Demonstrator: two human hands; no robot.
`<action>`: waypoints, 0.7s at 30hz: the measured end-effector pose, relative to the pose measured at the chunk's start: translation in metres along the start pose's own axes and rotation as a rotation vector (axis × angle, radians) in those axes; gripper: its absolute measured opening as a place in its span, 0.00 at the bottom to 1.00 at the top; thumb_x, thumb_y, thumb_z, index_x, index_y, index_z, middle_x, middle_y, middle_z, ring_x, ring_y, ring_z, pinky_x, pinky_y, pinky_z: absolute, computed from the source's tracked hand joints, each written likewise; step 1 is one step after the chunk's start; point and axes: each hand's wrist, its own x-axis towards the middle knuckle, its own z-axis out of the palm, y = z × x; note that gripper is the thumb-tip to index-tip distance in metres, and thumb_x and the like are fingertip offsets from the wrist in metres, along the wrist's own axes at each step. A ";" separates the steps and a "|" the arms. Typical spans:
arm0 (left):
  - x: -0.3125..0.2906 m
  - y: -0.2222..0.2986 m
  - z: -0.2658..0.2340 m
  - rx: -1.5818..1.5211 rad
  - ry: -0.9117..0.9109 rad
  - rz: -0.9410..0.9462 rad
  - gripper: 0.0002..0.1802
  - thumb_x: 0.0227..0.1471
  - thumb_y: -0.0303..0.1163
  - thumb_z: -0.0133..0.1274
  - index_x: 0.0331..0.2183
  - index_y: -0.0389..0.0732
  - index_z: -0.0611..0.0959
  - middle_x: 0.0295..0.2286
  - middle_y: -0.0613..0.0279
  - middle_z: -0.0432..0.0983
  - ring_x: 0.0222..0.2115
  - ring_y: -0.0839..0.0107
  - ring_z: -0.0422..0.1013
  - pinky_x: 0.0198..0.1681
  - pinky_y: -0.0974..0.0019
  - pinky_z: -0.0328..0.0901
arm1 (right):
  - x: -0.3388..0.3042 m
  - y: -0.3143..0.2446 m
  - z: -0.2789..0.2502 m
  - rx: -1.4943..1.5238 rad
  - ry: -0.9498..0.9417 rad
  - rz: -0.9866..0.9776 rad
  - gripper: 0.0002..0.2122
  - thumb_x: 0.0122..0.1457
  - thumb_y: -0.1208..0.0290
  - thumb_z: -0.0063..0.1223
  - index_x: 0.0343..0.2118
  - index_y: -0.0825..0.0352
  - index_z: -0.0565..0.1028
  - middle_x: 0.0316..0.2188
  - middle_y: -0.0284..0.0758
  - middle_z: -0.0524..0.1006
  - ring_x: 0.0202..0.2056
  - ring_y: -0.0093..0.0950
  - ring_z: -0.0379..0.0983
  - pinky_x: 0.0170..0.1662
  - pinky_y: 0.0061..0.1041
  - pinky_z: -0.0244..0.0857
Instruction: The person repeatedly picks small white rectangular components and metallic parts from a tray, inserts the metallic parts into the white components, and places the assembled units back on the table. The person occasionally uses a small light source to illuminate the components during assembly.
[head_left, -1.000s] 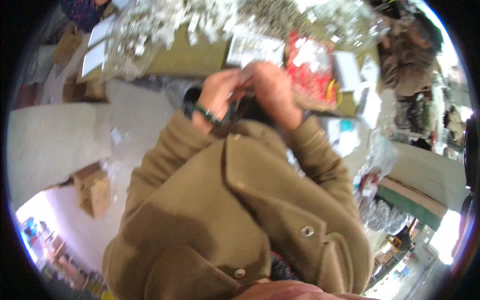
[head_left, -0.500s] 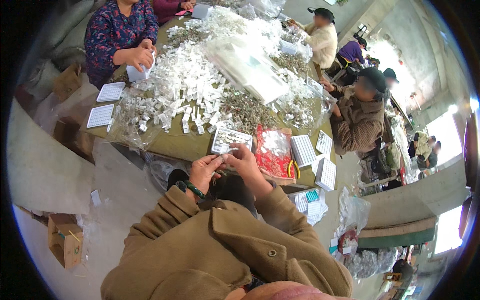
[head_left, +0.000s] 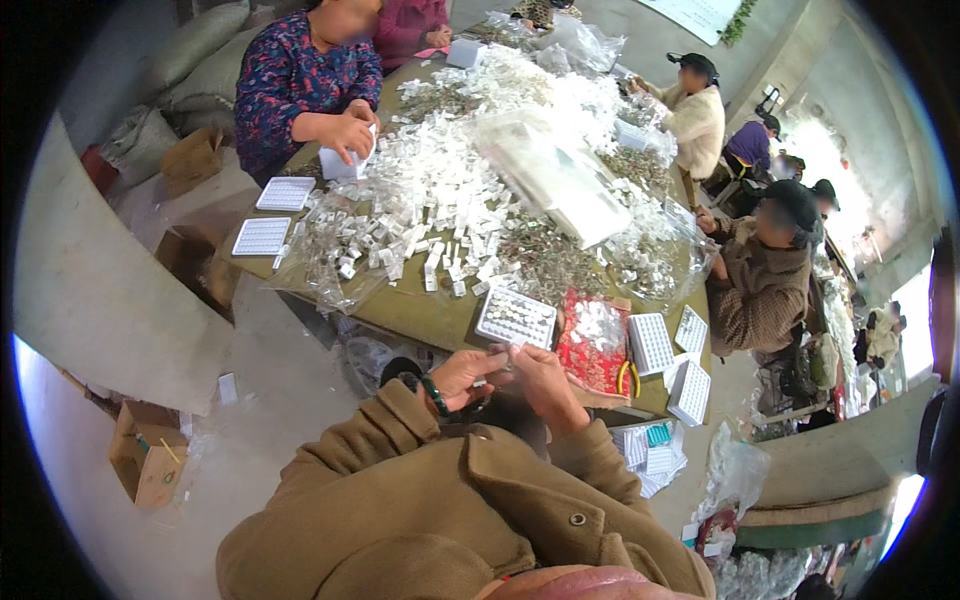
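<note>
My left hand (head_left: 466, 380) and my right hand (head_left: 543, 384) meet in front of my body at the table's near edge, fingertips pinched together. Whatever small piece they hold is too small and covered to name. A green bangle (head_left: 434, 396) circles my left wrist. Just beyond the fingers lies a white compartment tray (head_left: 490, 325) with several small round pale pieces in its cells. To its right a red patterned cloth (head_left: 588, 368) carries a heap of small whitish pieces (head_left: 598, 328). Yellow-handled pliers (head_left: 628, 380) rest at the cloth's right side.
White gridded trays (head_left: 652, 343) stand stacked at the table's right. Two more trays (head_left: 262, 236) lie at its left edge. A large pile of small white pieces (head_left: 450, 185) covers the middle, with a plastic bag (head_left: 560, 175) on top. Across the left corner, a co-worker's hand (head_left: 350, 137) holds a white block.
The whole view has shifted, so the table sits farther right. My hands have drawn back from the tray's near edge, and my right fingers no longer overlap the tray.
</note>
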 end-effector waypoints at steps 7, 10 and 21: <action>0.009 -0.006 0.002 -0.351 -0.166 -0.124 0.10 0.55 0.36 0.56 0.40 0.47 0.79 0.33 0.68 0.78 0.28 0.87 0.72 0.16 0.88 0.61 | -0.004 -0.011 -0.003 0.193 -0.030 -0.056 0.15 0.64 0.70 0.46 0.48 0.75 0.71 0.37 0.38 0.78 0.32 0.20 0.73 0.37 0.20 0.68; 0.010 -0.007 0.004 -0.399 -0.245 -0.180 0.08 0.55 0.36 0.57 0.38 0.49 0.78 0.33 0.68 0.77 0.25 0.89 0.69 0.15 0.88 0.57 | -0.001 -0.007 -0.009 0.228 -0.009 -0.040 0.12 0.62 0.72 0.49 0.42 0.76 0.74 0.35 0.38 0.78 0.28 0.20 0.72 0.32 0.19 0.67; 0.019 -0.019 0.011 -0.523 -0.130 -0.039 0.09 0.56 0.38 0.55 0.39 0.49 0.76 0.28 0.73 0.70 0.19 0.88 0.58 0.17 0.85 0.53 | 0.004 -0.006 -0.035 -0.048 -0.196 -0.180 0.18 0.57 0.75 0.53 0.50 0.75 0.72 0.43 0.37 0.77 0.44 0.25 0.72 0.50 0.24 0.65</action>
